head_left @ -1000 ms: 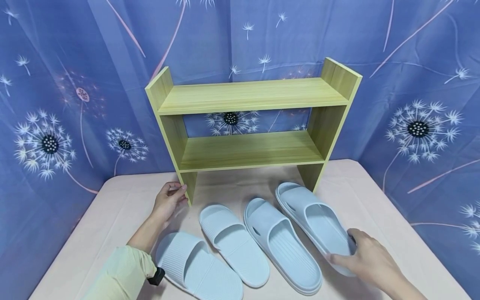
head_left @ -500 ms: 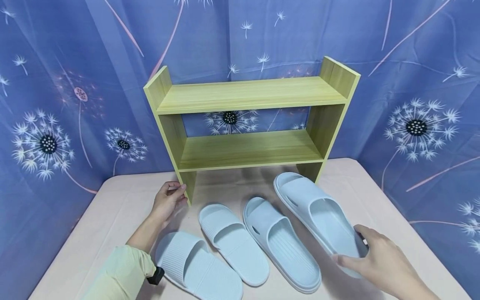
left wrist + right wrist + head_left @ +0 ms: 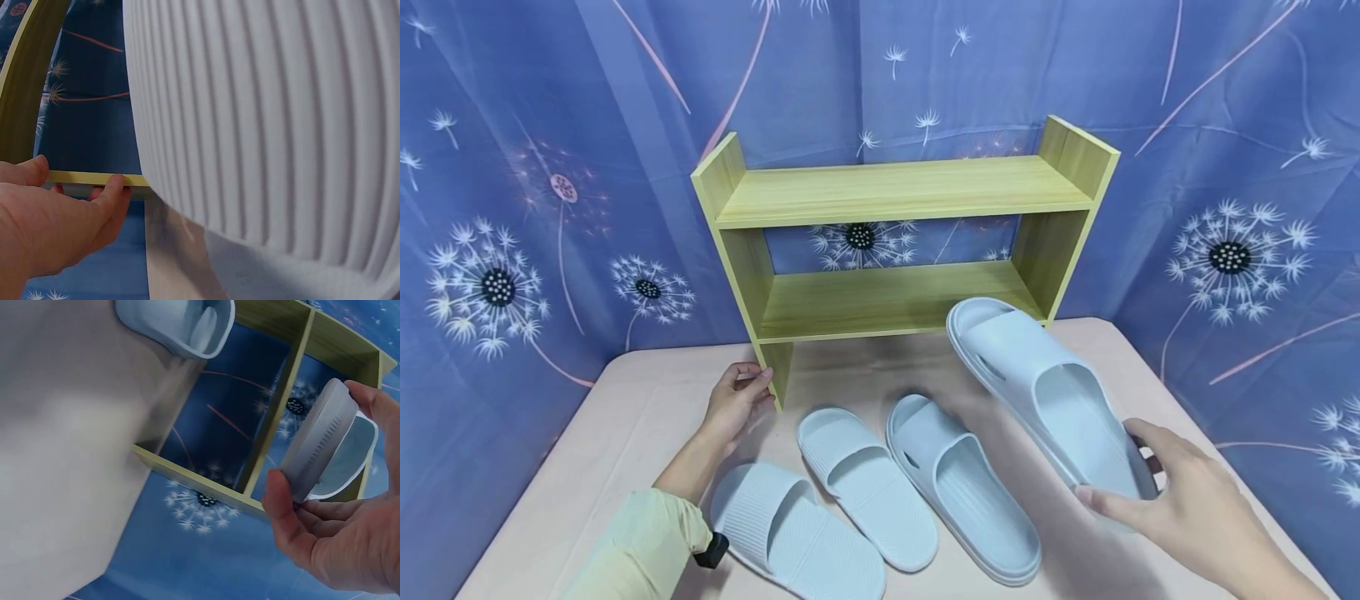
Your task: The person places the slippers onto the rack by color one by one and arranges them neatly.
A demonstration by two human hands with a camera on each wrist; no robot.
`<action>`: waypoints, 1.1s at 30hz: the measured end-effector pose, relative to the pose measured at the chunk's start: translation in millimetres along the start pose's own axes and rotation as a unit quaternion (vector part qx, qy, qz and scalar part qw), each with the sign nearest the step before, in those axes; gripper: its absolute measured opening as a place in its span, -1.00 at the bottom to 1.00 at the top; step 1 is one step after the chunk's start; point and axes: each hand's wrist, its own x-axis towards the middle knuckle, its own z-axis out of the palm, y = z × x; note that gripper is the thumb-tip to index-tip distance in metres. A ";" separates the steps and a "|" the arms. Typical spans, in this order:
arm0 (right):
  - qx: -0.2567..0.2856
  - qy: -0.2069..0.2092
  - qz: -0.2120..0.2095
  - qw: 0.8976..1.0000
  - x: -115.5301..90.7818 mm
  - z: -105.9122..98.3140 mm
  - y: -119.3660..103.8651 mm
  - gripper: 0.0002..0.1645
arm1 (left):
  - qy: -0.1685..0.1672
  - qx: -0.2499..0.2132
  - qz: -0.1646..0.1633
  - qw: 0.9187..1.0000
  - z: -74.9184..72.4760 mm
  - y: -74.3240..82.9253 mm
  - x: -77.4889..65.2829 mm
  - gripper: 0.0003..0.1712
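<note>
My right hand (image 3: 1195,500) grips the heel of a light blue slide slipper (image 3: 1052,400), thumb on one side and fingers on the other. The slipper hangs above the table, its toe overlapping the lower shelf's right end in the head view. In the right wrist view its heel (image 3: 322,440) is pinched between thumb and fingers. My left hand (image 3: 737,408) pinches the front edge of the left side panel of a wooden two-tier rack (image 3: 906,192). A matching slipper (image 3: 966,492) lies on the table, beside a smaller ribbed slipper (image 3: 868,492) and another ribbed slipper (image 3: 797,533).
The rack stands at the back of a table with a pale pink cover (image 3: 647,392). Blue curtains (image 3: 587,75) printed with dandelions enclose the back and both sides. A black device (image 3: 712,552) sits at the left wrist, close to the leftmost slipper.
My right hand has raised the rightmost slipper off the table and moved it up and slightly right, level with the lower shelf in view. The left hand stays on the rack.
</note>
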 end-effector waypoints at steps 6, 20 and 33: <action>0.012 0.028 -0.013 0.999 4.7 -10.8 -6.6 0.00 | 0.000 0.002 0.000 1.000 0.3 -0.5 0.5 -0.67; 0.034 0.062 -0.030 0.997 20.0 -35.2 -23.6 0.05 | 0.004 0.002 0.002 1.000 -0.3 -0.6 0.3 -0.67; 0.019 0.082 -0.036 0.996 41.6 -56.6 -37.0 0.01 | 0.006 0.007 0.006 1.000 0.4 0.1 0.5 -0.67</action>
